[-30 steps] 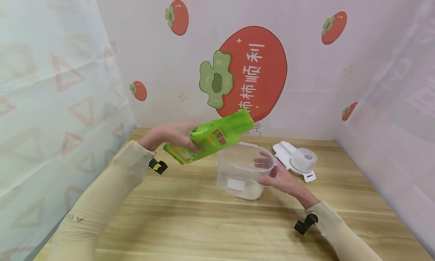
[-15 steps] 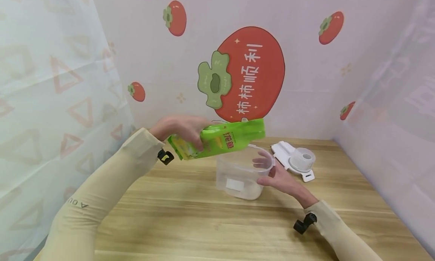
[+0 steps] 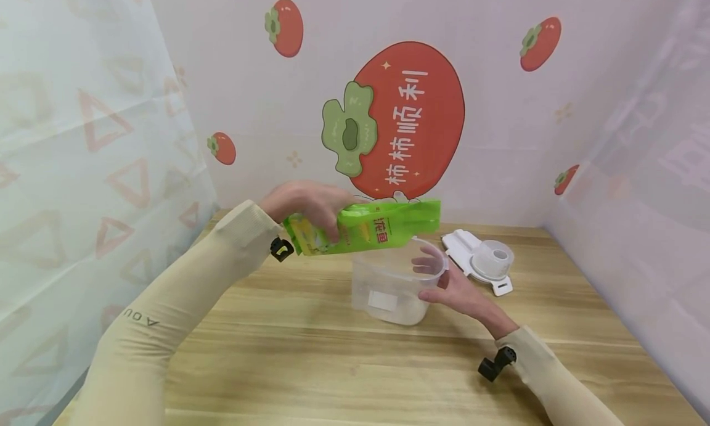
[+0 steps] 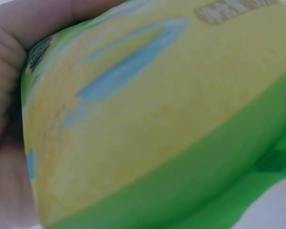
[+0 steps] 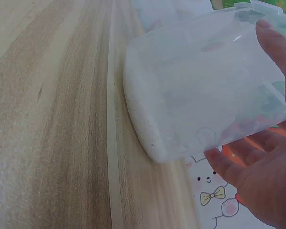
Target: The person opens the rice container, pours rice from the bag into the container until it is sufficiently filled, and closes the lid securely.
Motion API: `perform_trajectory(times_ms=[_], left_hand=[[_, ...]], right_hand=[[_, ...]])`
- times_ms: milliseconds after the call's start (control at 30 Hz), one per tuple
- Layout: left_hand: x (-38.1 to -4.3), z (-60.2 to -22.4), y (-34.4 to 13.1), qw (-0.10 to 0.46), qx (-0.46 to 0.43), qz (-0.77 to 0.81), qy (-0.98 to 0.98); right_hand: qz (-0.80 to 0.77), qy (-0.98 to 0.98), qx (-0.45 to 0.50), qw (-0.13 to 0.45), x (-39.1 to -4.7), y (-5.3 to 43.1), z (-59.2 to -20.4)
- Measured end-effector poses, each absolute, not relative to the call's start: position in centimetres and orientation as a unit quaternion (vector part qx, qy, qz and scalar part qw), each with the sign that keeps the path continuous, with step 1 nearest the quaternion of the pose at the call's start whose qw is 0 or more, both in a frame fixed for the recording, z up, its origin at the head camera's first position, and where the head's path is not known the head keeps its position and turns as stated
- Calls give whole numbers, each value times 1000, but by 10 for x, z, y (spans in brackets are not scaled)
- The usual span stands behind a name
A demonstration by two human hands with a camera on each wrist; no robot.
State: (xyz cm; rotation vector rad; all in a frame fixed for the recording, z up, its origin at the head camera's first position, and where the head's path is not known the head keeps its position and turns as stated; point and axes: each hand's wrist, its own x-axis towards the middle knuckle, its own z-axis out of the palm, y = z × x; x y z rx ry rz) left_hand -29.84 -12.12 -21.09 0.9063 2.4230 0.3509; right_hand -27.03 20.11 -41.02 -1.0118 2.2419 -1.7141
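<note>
Currently, the left hand is gripping the bag, whose end is jutting rightward of that grip, above the tub; the right hand is clasping the tub's side. Misaiming or slackening could be causing spills.

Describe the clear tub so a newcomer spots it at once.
On the wooden table, look below the big red fruit printed on the wall. There the right hand grips the tub, just below the green bag in the left hand. It alone is see-through and open-topped with a white label, unlike the bag and the white lid.
</note>
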Motion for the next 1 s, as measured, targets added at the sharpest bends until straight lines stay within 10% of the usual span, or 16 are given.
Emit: perform_trajectory(times_ms=[1000], left_hand=[[-303, -211, -101, 278, 291, 79, 912]], right_hand=[[-562, 753, -337, 63, -270, 200, -410]])
